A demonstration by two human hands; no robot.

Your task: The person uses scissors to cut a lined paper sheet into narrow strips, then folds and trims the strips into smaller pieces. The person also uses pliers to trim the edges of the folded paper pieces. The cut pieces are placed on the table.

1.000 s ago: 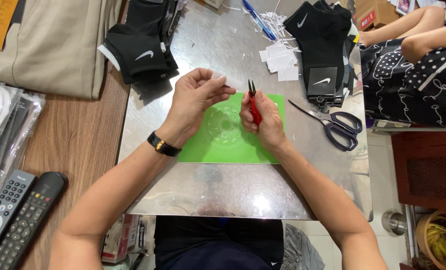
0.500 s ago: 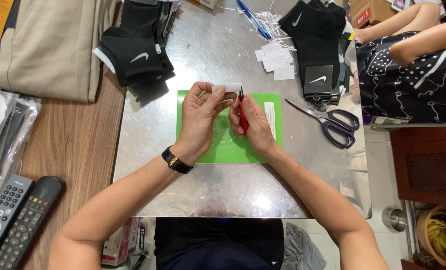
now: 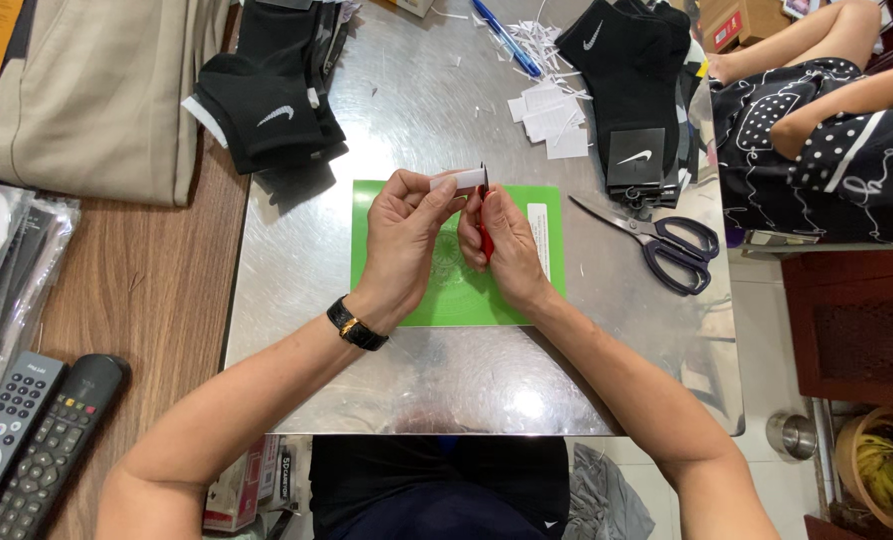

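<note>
1. both hands have come up off the green cutting mat since a second ago and now meet above its top edge.
2. left hand pinches a small white paper tag between thumb and fingers.
3. right hand is clamped round a red-handled cutter, tip at the tag; cutting looks underway.
4. count: two black sock stacks, one pair of scissors, two remotes, one blue pen.

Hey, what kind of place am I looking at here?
Probably a home packing bench for socks: stacks of black socks on a metal-topped table, a green cutting mat, scissors and paper tags.
</note>
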